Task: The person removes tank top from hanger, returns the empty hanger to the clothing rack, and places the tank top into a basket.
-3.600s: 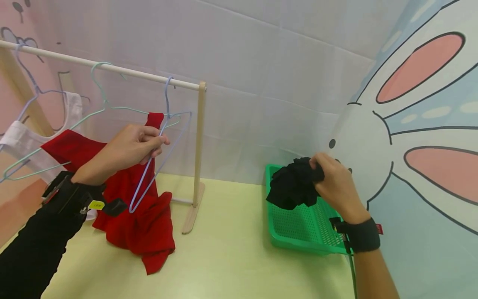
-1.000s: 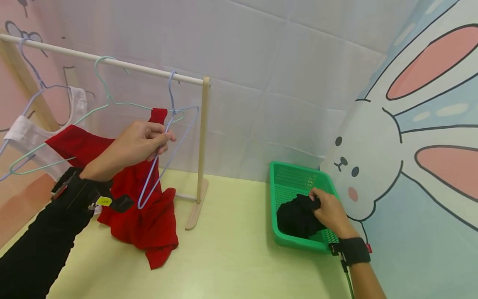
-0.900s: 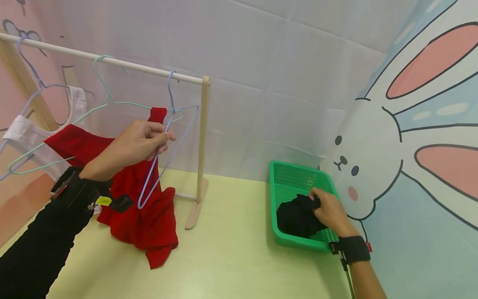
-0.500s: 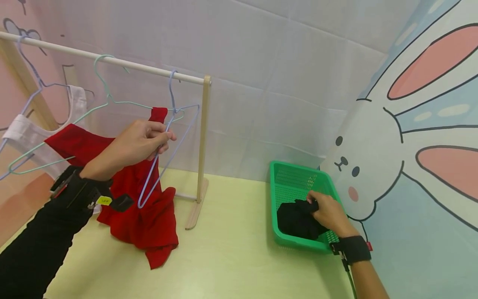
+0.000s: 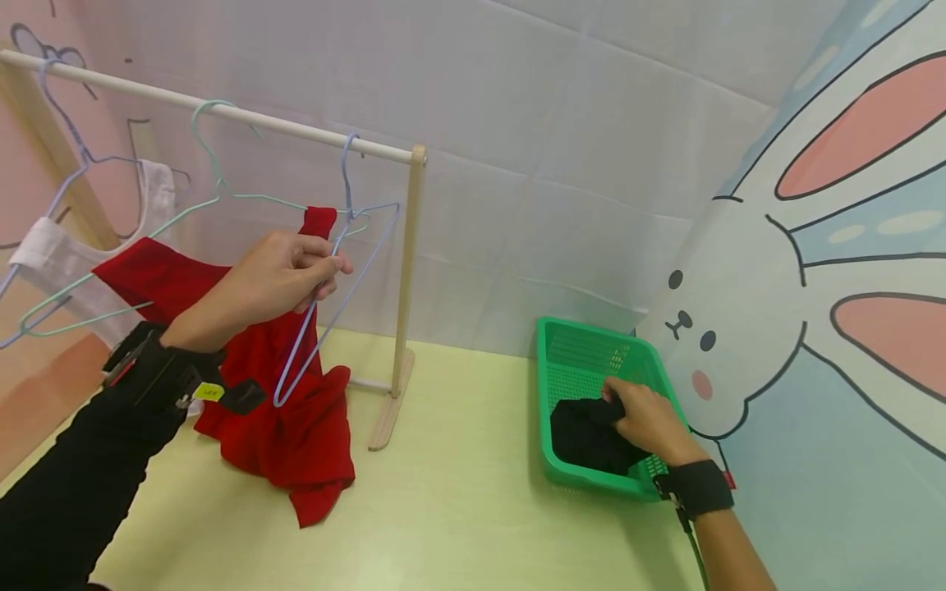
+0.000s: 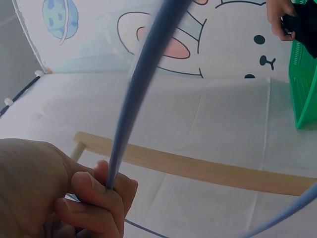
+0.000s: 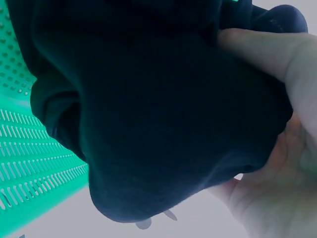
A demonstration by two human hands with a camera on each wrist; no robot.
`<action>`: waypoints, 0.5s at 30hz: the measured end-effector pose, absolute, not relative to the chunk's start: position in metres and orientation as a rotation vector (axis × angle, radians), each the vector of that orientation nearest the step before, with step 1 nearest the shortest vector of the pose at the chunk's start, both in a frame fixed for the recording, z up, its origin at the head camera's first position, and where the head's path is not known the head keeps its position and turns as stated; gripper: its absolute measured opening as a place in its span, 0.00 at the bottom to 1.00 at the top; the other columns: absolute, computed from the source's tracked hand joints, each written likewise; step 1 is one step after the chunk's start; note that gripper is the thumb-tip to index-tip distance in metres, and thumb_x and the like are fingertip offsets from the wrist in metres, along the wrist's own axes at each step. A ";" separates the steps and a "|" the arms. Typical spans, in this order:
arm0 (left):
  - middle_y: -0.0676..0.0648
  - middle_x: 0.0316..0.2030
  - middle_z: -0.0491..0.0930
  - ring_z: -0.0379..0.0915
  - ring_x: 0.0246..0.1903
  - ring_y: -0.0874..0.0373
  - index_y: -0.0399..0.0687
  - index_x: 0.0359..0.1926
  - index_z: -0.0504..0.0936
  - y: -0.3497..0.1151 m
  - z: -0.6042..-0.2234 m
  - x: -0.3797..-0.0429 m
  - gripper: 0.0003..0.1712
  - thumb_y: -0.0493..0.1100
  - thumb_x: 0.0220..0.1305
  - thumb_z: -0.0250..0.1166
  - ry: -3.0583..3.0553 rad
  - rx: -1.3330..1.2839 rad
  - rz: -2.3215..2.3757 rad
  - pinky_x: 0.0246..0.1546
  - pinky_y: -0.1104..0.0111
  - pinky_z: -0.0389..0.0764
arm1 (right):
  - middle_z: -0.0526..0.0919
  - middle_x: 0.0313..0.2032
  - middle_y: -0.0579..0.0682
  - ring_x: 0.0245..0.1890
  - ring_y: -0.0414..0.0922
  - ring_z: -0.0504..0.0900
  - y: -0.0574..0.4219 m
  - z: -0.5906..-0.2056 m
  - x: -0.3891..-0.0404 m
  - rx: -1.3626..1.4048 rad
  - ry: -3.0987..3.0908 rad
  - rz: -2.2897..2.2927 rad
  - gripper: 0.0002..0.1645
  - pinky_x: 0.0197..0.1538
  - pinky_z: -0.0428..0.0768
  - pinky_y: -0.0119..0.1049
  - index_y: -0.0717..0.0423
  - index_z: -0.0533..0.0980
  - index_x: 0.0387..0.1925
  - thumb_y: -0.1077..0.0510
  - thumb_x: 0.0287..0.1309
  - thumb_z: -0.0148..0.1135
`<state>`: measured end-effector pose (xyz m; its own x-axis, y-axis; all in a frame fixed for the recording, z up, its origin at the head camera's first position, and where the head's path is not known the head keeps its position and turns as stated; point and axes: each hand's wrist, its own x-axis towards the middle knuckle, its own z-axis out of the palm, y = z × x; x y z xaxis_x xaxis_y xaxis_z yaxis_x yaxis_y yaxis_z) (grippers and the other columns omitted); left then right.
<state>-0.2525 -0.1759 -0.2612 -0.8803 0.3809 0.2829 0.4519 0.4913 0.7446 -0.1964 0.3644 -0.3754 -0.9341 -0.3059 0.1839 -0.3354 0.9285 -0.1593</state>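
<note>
My left hand [image 5: 284, 275] pinches one side of a lavender wire hanger [image 5: 343, 304], whose hook sits over the rack's rail. In the left wrist view, thumb and fingers close round the hanger's wire [image 6: 130, 104]. At the right, my right hand [image 5: 646, 417] grips a bunched black cloth garment [image 5: 587, 435] inside the green basket [image 5: 547, 394]. The right wrist view shows folds of the black garment [image 7: 163, 114] filling the space by the thumb; its shape is hidden by the bunching. Behind my left forearm hangs a red garment [image 5: 296, 435] on a mint green hanger [image 5: 222, 185].
The rack's white rail [image 5: 273, 121] ends at a wooden post [image 5: 410, 271] with a foot on the pale yellow table [image 5: 451, 492]. A white sleeveless top [image 5: 155, 197] hangs at the far left. A wall with a rabbit drawing [image 5: 727, 304] stands close beyond the basket.
My right hand has lowered the black garment from above the basket into it, then shifted slightly left. My left hand keeps its hold on the lavender hanger. The head view has shifted a little.
</note>
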 end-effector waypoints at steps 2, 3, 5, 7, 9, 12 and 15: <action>0.43 0.25 0.78 0.71 0.21 0.51 0.33 0.58 0.82 -0.176 -0.261 -0.253 0.17 0.41 0.84 0.55 -2.642 -0.740 -1.360 0.25 0.70 0.76 | 0.74 0.30 0.49 0.29 0.47 0.68 0.362 -0.375 -0.197 0.499 -2.951 0.281 0.20 0.33 0.67 0.45 0.52 0.72 0.36 0.79 0.52 0.64; 0.43 0.25 0.78 0.71 0.21 0.51 0.33 0.58 0.82 -0.176 -0.261 -0.253 0.17 0.41 0.84 0.55 -2.642 -0.740 -1.364 0.25 0.70 0.75 | 0.76 0.31 0.50 0.29 0.47 0.68 0.362 -0.375 -0.198 0.504 -2.959 0.276 0.20 0.33 0.68 0.44 0.53 0.74 0.37 0.79 0.51 0.64; 0.42 0.25 0.78 0.71 0.21 0.51 0.32 0.58 0.82 -0.176 -0.261 -0.252 0.17 0.41 0.83 0.56 -2.639 -0.739 -1.364 0.24 0.70 0.75 | 0.80 0.34 0.51 0.29 0.47 0.70 0.361 -0.376 -0.199 0.515 -2.980 0.265 0.22 0.32 0.69 0.44 0.54 0.76 0.39 0.79 0.48 0.64; 0.41 0.26 0.78 0.70 0.21 0.52 0.32 0.58 0.82 -0.175 -0.261 -0.252 0.17 0.41 0.83 0.56 -2.637 -0.734 -1.365 0.24 0.70 0.75 | 0.83 0.38 0.53 0.30 0.47 0.72 0.361 -0.379 -0.200 0.526 -2.998 0.252 0.23 0.32 0.71 0.44 0.55 0.78 0.42 0.79 0.48 0.65; 0.41 0.26 0.78 0.70 0.21 0.53 0.32 0.58 0.82 -0.175 -0.261 -0.252 0.16 0.40 0.83 0.57 -2.634 -0.721 -1.375 0.24 0.70 0.75 | 0.85 0.40 0.55 0.31 0.48 0.75 0.361 -0.381 -0.202 0.532 -3.014 0.246 0.22 0.33 0.73 0.45 0.55 0.80 0.43 0.78 0.49 0.67; 0.42 0.25 0.78 0.70 0.21 0.52 0.32 0.58 0.82 -0.175 -0.261 -0.251 0.16 0.40 0.83 0.57 -2.633 -0.701 -1.385 0.24 0.70 0.75 | 0.86 0.43 0.56 0.35 0.50 0.80 0.359 -0.383 -0.202 0.550 -3.033 0.247 0.21 0.35 0.78 0.48 0.56 0.82 0.44 0.77 0.50 0.69; 0.42 0.25 0.78 0.70 0.21 0.51 0.33 0.58 0.83 -0.175 -0.261 -0.251 0.16 0.40 0.82 0.57 -2.631 -0.690 -1.392 0.23 0.70 0.74 | 0.87 0.44 0.58 0.38 0.54 0.83 0.357 -0.382 -0.203 0.572 -3.048 0.246 0.19 0.37 0.82 0.51 0.58 0.83 0.45 0.75 0.52 0.72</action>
